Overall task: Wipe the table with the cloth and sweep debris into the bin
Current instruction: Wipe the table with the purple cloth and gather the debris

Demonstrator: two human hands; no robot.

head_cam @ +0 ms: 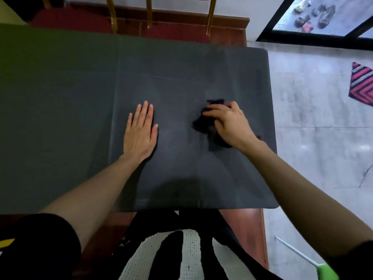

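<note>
A dark grey table [181,77] fills the middle of the head view. My right hand [230,124] presses a crumpled dark purple cloth [202,124] onto the table's right part, fingers curled over it. The cloth shows beyond my fingertips and under my palm; most of it is hidden. My left hand [141,130] lies flat on the table to the left of the cloth, palm down, fingers together, holding nothing. No bin and no debris can be made out.
Chairs with gold legs [211,15] and red seats stand behind the table's far edge. To the right is pale tiled floor with a striped mat [361,83]. A green object on a white rod [327,269] sits at the bottom right.
</note>
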